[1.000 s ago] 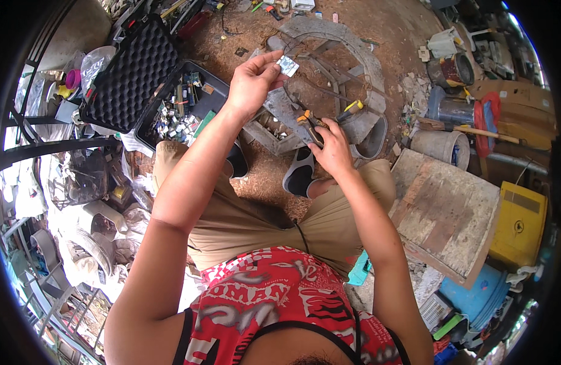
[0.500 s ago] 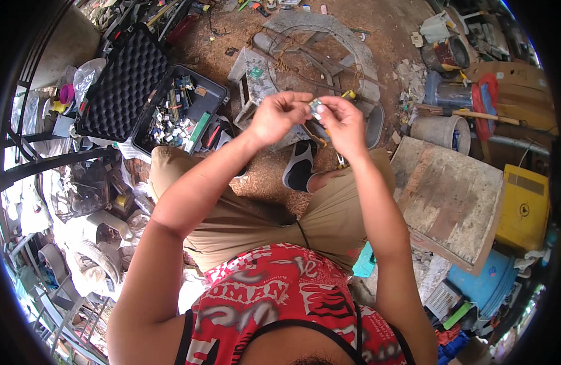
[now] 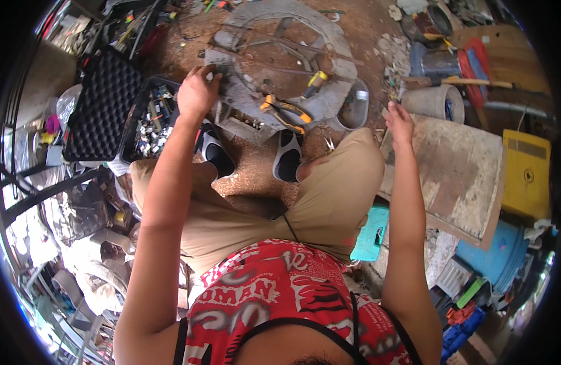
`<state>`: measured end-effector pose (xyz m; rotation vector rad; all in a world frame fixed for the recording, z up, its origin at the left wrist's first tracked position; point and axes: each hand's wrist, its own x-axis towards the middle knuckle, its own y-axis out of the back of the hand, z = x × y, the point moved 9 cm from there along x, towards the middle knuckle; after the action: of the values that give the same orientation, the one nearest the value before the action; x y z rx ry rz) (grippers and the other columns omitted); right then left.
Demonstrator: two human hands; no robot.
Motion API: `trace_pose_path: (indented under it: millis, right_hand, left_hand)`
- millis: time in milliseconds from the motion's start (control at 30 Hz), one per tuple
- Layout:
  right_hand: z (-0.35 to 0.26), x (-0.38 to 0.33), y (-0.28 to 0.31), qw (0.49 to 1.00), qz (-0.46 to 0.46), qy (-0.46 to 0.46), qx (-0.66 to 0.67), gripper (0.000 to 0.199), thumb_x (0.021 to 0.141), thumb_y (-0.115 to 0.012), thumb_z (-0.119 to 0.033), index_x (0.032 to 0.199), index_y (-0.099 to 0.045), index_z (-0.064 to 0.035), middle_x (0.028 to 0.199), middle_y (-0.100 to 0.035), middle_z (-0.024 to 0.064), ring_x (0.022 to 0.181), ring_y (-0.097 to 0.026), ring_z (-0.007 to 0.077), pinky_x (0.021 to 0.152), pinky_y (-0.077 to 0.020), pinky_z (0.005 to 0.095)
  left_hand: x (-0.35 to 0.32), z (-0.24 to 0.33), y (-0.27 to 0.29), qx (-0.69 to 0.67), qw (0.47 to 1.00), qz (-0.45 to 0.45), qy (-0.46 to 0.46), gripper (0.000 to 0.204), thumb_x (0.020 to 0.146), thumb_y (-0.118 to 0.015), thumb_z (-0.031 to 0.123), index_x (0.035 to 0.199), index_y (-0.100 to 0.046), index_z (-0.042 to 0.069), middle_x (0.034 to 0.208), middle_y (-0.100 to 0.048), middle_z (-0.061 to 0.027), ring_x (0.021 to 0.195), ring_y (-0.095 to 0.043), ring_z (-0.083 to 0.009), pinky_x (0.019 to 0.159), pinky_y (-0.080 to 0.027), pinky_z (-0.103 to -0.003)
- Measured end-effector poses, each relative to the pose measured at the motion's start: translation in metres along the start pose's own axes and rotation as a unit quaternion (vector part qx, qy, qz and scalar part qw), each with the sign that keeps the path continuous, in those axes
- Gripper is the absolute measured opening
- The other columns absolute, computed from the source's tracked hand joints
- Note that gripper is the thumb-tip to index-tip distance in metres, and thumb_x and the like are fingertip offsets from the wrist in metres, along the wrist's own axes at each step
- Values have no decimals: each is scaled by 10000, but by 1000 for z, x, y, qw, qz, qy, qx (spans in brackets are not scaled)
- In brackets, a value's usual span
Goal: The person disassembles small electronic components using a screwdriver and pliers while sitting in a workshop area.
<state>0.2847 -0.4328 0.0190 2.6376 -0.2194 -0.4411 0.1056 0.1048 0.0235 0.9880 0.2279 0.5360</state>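
Note:
My left hand (image 3: 198, 94) is at the left edge of a round grey ring-shaped stand (image 3: 347, 55), fingers bent and thumb apart, with nothing visible in it. A blurred dark greenish patch lies beside its thumb. My right hand (image 3: 401, 125) hangs over the left edge of a worn wooden board (image 3: 454, 176), its fingers loosely apart and holding nothing I can see. Between the hands, yellow-and-black pliers (image 3: 283, 114) and a yellow-handled screwdriver (image 3: 315, 84) lie on the stand. A clear plastic tub (image 3: 353, 112) with a small whitish piece inside sits near my right hand.
Left of my left hand stands an open black case (image 3: 129, 131) of small metal and circuit parts, its foam-lined lid (image 3: 104, 103) tipped back. On the right are a grey bucket (image 3: 435, 100), a yellow metal box (image 3: 527, 182) and a blue bucket (image 3: 496, 258). A turquoise case (image 3: 372, 234) lies by my thigh.
My hands were together, pinching a small circuit piece; now they are apart, left toward the case side, right toward the wooden board. The piece is out of my fingers. Pliers and screwdriver are uncovered.

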Motion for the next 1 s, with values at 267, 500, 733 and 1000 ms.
trace_pose_path:
  millis: [267, 500, 733, 1000]
  right_hand:
    - [-30, -50, 8, 997, -67, 34, 31, 470, 895, -717, -315, 1247, -605, -25, 1114, -666, 50, 941, -641, 139, 802, -495, 260]
    - [-100, -103, -59, 972, -161, 158, 58, 443, 896, -721, -230, 1249, -598, 9, 1109, -667, 81, 958, -627, 119, 844, -505, 260]
    - [-142, -189, -170, 915, -293, 263, 90, 352, 907, -686, -114, 1241, -615, -26, 1120, -676, 90, 942, -646, 121, 813, -535, 262]
    - [-167, -202, -239, 911, -307, 260, 86, 274, 902, -675, -89, 1167, -655, -21, 909, -698, 43, 759, -623, 73, 691, -518, 231]
  left_hand:
    - [8, 12, -18, 56, 995, 21, -80, 368, 867, -649, 361, 1138, -693, 117, 1092, -635, -169, 984, -635, -356, 845, -522, -422]
    - [15, -7, -6, 63, 996, 55, -41, 299, 883, -607, 335, 1050, -721, 114, 914, -688, -195, 863, -672, -377, 791, -539, -466]
    - [-13, 39, -20, -662, 715, -148, 170, 173, 935, -657, 230, 1003, -656, 72, 813, -652, -3, 766, -617, -113, 741, -537, -296]
    - [-41, 77, -12, -607, 774, -161, 79, 287, 933, -671, 216, 1103, -667, -15, 947, -702, -52, 795, -628, -81, 756, -527, -236]
